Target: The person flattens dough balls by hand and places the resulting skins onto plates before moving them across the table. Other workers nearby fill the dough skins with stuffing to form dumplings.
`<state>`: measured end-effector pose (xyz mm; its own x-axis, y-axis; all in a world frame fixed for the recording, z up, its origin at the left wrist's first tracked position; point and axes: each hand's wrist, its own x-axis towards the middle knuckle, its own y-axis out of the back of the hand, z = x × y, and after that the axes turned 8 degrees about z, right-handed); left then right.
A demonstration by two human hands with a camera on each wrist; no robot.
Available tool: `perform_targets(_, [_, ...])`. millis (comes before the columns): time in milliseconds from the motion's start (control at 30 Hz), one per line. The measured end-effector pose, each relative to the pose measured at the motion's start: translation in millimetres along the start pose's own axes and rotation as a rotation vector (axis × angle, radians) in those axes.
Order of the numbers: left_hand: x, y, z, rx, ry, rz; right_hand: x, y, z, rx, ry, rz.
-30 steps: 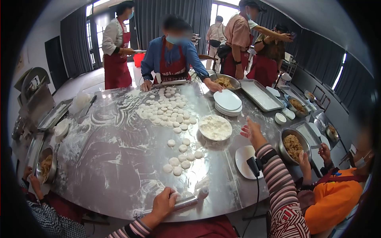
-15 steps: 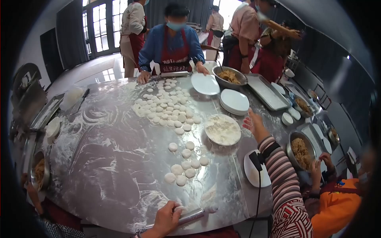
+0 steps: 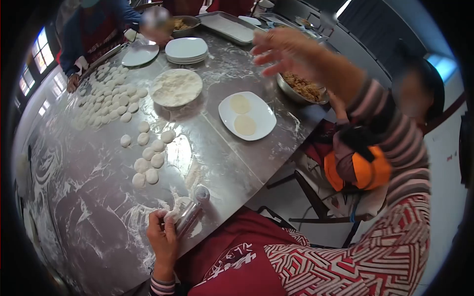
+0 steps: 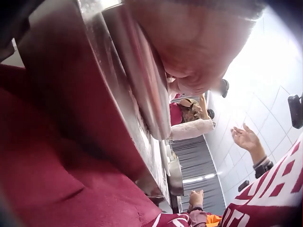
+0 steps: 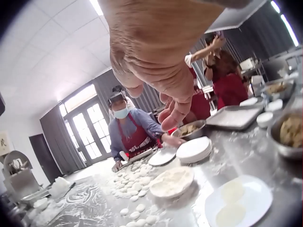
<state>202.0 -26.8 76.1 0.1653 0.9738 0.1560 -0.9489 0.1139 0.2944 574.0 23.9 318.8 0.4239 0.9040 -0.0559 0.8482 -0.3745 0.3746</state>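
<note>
My left hand (image 3: 162, 236) is at the table's near edge with curled fingers, pinching a small whitish dough piece (image 3: 173, 215). Right beside it lies a metal rolling pin (image 3: 189, 218) with a floury end; in the left wrist view the pin (image 4: 142, 78) runs just under the hand. My right hand (image 3: 296, 49) is raised over the far right of the table, fingers loose and holding nothing. Below it, a white square plate (image 3: 229, 118) bears two flat dough wrappers (image 3: 244, 125). Several dough discs (image 3: 150, 176) lie on the floured steel ahead of my left hand.
A bowl of flour (image 3: 177, 88) stands mid-table by a stack of white plates (image 3: 186, 48). Many dough discs (image 3: 111, 101) cover the far left. A metal bowl of filling (image 3: 301, 88) and a seated person in orange (image 3: 340, 167) are at right. Another person (image 5: 135, 130) stands across.
The head view has swung right. My right hand, previously stretched toward the plates, is now higher. The plate that the person opposite held lies on the table. My left hand stays by the rolling pin.
</note>
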Motion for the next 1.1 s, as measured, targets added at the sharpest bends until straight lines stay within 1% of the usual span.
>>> perform_targets(100, [0,3,-7,0.063,-0.013,-0.012,-23,39,-64,-0.207,0.052,0.034])
perform_targets(133, [1,3,-18,0.091,-0.125,0.019,-23,50,-85,-0.276,0.097,0.032])
perform_targets(167, [1,6,-16,0.097,-0.067,0.010,-18,60,-102,-0.280,0.154,0.019])
perform_targets(200, [2,5,-13,0.097,-0.004,0.000,-9,68,-117,-0.305,0.158,0.094])
perform_targets(233, [3,6,-12,0.087,-0.016,0.047,2,72,-130,-0.326,0.155,0.166])
perform_targets(300, [3,6,-13,0.093,0.017,0.019,36,72,-148,-0.289,0.208,0.163])
perform_targets(333, [3,5,-14,0.083,0.015,0.055,53,66,-153,-0.251,0.221,0.177])
perform_targets(400, [3,6,-15,0.110,0.051,0.028,95,50,-148,-0.175,0.215,0.173])
perform_targets(467, [1,6,-14,0.105,0.059,0.054,132,23,-122,-0.111,0.203,0.220])
perform_targets(533, [1,5,-16,0.127,0.035,0.050,162,3,-80,-0.141,0.099,0.102])
perform_targets(600, [1,5,-16,0.129,0.037,0.059,169,-30,-29,-0.278,-0.070,0.219])
perform_targets(667, [1,4,-15,0.127,0.031,0.065,193,-35,43,-0.381,-0.213,0.193])
perform_targets(733, [2,3,-15,0.148,0.033,0.051,190,-34,105,-0.463,-0.234,0.222])
perform_targets(800, [0,2,-18,0.163,0.030,0.053,179,-37,141,-0.757,-0.241,0.244])
perform_targets(867, [-1,1,-21,0.181,0.026,0.052,183,-24,185,-0.824,-0.213,0.205])
perform_targets(900, [-1,0,-22,0.199,-0.009,0.065,176,-26,191,-0.818,-0.209,0.204])
perform_targets(967, [0,-1,-21,0.218,-0.042,0.091,164,-32,198,-0.431,-0.426,0.350])
perform_targets(1000, [1,0,-20,0.221,-0.049,0.092,165,-33,206,-0.430,-0.415,0.340])
perform_targets(1067, [0,1,-17,0.231,-0.045,0.116,178,-29,230,0.027,-0.538,0.266])
perform_targets(1100, [0,2,-14,0.233,-0.038,0.098,187,-30,242,0.111,-0.545,0.257])
